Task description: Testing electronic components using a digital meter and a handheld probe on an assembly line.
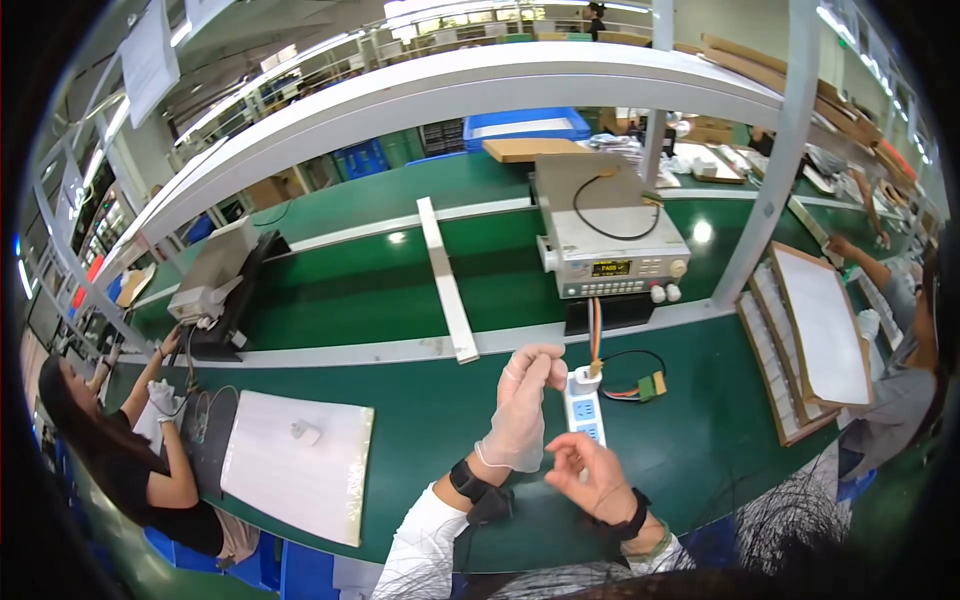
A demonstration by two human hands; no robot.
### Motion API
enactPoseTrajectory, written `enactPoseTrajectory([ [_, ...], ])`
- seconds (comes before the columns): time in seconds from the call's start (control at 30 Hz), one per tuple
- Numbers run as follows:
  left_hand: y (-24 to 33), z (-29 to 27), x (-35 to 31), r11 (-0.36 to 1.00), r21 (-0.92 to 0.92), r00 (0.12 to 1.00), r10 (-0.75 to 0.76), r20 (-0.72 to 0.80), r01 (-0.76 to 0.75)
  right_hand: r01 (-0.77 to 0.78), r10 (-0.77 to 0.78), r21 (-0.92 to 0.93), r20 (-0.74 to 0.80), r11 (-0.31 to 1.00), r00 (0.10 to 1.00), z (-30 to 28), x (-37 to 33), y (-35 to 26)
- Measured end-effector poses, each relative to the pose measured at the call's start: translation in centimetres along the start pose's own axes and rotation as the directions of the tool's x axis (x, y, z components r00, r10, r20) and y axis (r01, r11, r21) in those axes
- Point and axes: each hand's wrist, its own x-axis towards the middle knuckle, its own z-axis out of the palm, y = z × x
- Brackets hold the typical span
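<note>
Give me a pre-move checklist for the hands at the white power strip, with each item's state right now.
1. Left hand is gloved and its fingers reach the small white adapter: ok.
2. Adapter sits at the far end of the white power strip: ok; fully seated: cannot tell.
3. Right hand is bare, fingers curled beside the strip's near end, holding nothing visible: ok.
4. Orange cable runs from the grey test instrument down to the adapter area: ok; exact connection: cannot tell.
5. Green connector with its wires lies apart from both hands: ok.
6. Instrument display is lit: ok.
</note>
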Motion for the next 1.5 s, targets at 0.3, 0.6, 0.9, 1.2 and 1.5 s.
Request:
enactPoseTrajectory([
  [0.3, 6.9, -2.9, 1.4, -0.242, 0.791, 0.535, 0.623, 0.570, -0.562, -0.050, 0.042, 0.030, 0.210, 0.998, 0.977, 6.8, 1.1, 1.3],
  [0.6, 7.2, -1.1, 1.1, -0.292, 0.712, 0.461, 0.595, 0.658, -0.639, -0.049, 0.030, 0.134, 0.140, 0.990, 0.990, 8.7, 2.1, 2.0],
  [0.9, 6.9, -1.4, 1.1, -0.223, 0.692, 0.487, 0.566, 0.665, -0.687, -0.169, 0.178, -0.056, 0.244, 0.984, 0.953, 8.4, 2.3, 1.6],
  [1.2, 6.0, -1.0, 1.0, -0.374, 0.624, 0.430, 0.484, 0.762, -0.686, -0.403, 0.317, 0.354, 0.276, 0.844, 0.907, 9.6, 1.5, 3.3],
  [1.5, 5.6, -1.4, 1.1, -0.392, 0.651, 0.456, 0.484, 0.747, -0.650, 0.057, -0.051, -0.043, 0.136, 0.997, 0.989, 9.3, 1.2, 1.1],
])
